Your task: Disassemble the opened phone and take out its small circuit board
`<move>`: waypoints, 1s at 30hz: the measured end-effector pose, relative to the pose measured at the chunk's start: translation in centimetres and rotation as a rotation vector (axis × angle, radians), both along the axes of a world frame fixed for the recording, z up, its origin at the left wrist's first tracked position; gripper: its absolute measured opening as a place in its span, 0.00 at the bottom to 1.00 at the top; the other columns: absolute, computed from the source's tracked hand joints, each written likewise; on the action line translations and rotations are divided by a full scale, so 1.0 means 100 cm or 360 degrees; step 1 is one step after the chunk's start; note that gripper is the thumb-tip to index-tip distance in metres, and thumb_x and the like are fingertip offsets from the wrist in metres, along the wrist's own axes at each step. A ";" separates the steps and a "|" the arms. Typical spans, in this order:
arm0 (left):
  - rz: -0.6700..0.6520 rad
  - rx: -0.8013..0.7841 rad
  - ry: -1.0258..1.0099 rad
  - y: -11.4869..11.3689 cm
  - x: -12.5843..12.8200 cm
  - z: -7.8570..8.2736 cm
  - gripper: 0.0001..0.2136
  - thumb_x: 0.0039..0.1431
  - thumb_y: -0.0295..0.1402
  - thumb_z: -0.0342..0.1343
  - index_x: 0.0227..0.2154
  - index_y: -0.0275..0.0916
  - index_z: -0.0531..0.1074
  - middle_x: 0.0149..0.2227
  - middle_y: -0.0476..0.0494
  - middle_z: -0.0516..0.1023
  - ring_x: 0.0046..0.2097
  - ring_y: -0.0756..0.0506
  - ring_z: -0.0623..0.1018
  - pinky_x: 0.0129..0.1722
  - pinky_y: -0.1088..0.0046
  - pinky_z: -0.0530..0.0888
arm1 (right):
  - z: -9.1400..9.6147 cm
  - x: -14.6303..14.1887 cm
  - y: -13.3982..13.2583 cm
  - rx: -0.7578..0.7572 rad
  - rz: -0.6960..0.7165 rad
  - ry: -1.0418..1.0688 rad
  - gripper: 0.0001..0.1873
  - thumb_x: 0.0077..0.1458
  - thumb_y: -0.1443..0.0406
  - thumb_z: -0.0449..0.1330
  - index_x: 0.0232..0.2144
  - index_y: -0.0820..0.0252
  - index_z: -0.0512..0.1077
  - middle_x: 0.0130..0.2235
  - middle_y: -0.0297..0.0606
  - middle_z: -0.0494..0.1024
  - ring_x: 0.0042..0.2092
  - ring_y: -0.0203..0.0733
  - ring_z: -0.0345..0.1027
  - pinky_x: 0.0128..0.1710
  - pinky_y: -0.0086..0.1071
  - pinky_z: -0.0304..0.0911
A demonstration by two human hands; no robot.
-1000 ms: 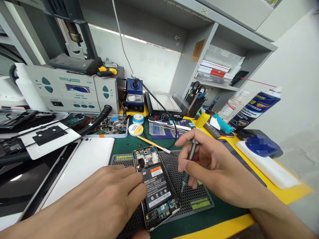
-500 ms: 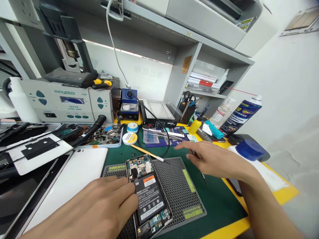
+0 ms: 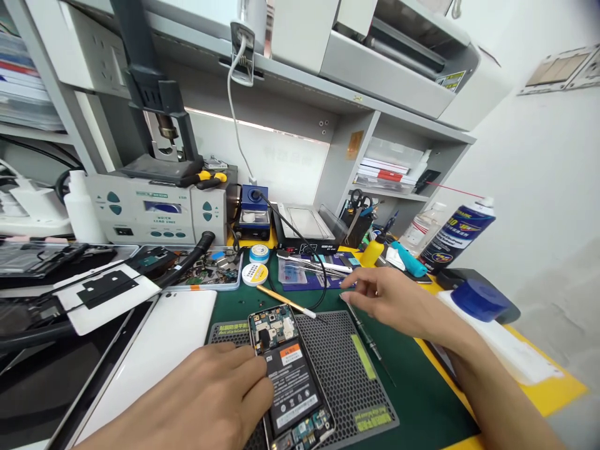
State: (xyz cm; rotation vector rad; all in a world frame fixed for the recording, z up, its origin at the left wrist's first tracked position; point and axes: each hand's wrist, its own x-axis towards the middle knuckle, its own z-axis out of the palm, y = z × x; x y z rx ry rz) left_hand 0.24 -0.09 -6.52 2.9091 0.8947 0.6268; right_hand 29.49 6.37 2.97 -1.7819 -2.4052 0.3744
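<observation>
An opened smartphone [image 3: 294, 381], its black battery and green circuit boards exposed, lies on a grey honeycomb anti-slip pad [image 3: 323, 350]. My left hand [image 3: 220, 387] is closed on its left edge, with curled fingers resting over the frame; the thumb is hidden. To the right, a slim green screwdriver [image 3: 368, 337] lies slantwise beside the pad. Over its upper end is my right hand [image 3: 389, 300], index finger and thumb apart and nothing plainly between them. The thumb tip is close to the handle end; whether it touches I cannot tell.
Behind the pad lie a yellow-handled brush-like tool [image 3: 285, 301], a round tin [image 3: 254, 274] and tweezers [image 3: 314, 265]. A white tablet-like panel [image 3: 154, 356] is at left. A blue spray can [image 3: 457, 234] and blue-capped bottle [image 3: 480, 300] stand at right.
My right hand has shifted off the screwdriver's shaft toward its upper end, so more of the screwdriver shows. My left hand stays on the phone. The camera view has shifted.
</observation>
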 end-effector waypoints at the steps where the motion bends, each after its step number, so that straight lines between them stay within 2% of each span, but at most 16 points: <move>1: -0.0003 0.0012 0.0035 0.000 0.001 0.000 0.09 0.53 0.25 0.61 0.28 0.44 0.67 0.30 0.51 0.74 0.30 0.43 0.70 0.31 0.66 0.62 | -0.002 0.000 0.003 0.0047 -0.0038 0.0011 0.11 0.67 0.58 0.57 0.42 0.57 0.76 0.29 0.31 0.78 0.29 0.38 0.72 0.28 0.31 0.65; 3: -0.0020 0.0026 0.0104 0.001 0.002 0.002 0.10 0.52 0.23 0.61 0.27 0.44 0.66 0.29 0.51 0.74 0.28 0.43 0.69 0.29 0.66 0.60 | -0.007 0.001 0.012 0.0158 -0.0138 0.0009 0.11 0.68 0.59 0.58 0.43 0.60 0.75 0.33 0.33 0.79 0.32 0.38 0.74 0.34 0.34 0.71; 6: -0.0048 0.0043 0.0179 0.002 0.003 0.011 0.11 0.50 0.22 0.63 0.27 0.43 0.67 0.29 0.51 0.75 0.28 0.44 0.71 0.27 0.67 0.59 | -0.018 0.003 0.024 0.0284 -0.0264 -0.0028 0.13 0.67 0.59 0.60 0.49 0.61 0.74 0.47 0.40 0.79 0.42 0.43 0.76 0.42 0.41 0.74; 9: -0.0075 0.0111 0.0230 0.003 0.003 0.018 0.10 0.53 0.22 0.63 0.28 0.42 0.68 0.30 0.52 0.76 0.28 0.45 0.73 0.26 0.67 0.61 | -0.029 0.001 0.032 0.0343 -0.0243 -0.0056 0.14 0.67 0.60 0.61 0.51 0.60 0.73 0.51 0.42 0.77 0.47 0.46 0.76 0.46 0.45 0.74; 10: -0.0038 0.0163 0.0178 0.002 0.003 0.018 0.11 0.52 0.23 0.63 0.26 0.42 0.66 0.27 0.52 0.75 0.25 0.46 0.71 0.24 0.67 0.59 | -0.033 -0.001 0.033 0.0350 -0.0214 -0.0062 0.15 0.67 0.60 0.61 0.52 0.60 0.73 0.52 0.42 0.77 0.48 0.46 0.76 0.47 0.45 0.74; 14: -0.0095 0.0048 0.0245 0.002 0.004 0.022 0.12 0.52 0.25 0.66 0.28 0.43 0.68 0.30 0.53 0.76 0.29 0.45 0.74 0.27 0.67 0.62 | -0.044 -0.008 0.039 0.0361 -0.0124 -0.0077 0.15 0.67 0.60 0.61 0.53 0.60 0.72 0.53 0.43 0.76 0.49 0.48 0.75 0.48 0.47 0.73; 17: -0.0103 0.0096 0.0270 0.004 0.005 0.026 0.12 0.52 0.26 0.67 0.27 0.42 0.68 0.29 0.52 0.77 0.27 0.45 0.73 0.25 0.66 0.60 | -0.049 -0.007 0.043 0.0342 -0.0087 -0.0071 0.16 0.66 0.60 0.61 0.53 0.60 0.72 0.54 0.43 0.76 0.49 0.48 0.75 0.48 0.47 0.73; 26: -0.0085 0.0081 0.0406 0.006 0.006 0.021 0.08 0.54 0.21 0.59 0.29 0.41 0.68 0.31 0.49 0.77 0.28 0.43 0.74 0.25 0.65 0.60 | -0.040 0.005 0.047 0.0176 0.0084 -0.0006 0.15 0.67 0.60 0.61 0.53 0.60 0.72 0.52 0.43 0.77 0.47 0.47 0.76 0.46 0.45 0.74; 30: -0.0101 0.0103 0.0359 0.005 0.004 0.018 0.08 0.54 0.22 0.59 0.28 0.41 0.67 0.30 0.49 0.76 0.28 0.44 0.73 0.25 0.66 0.60 | -0.042 0.005 0.047 0.0175 0.0139 0.0068 0.16 0.66 0.60 0.61 0.53 0.61 0.72 0.52 0.43 0.77 0.48 0.47 0.75 0.47 0.46 0.74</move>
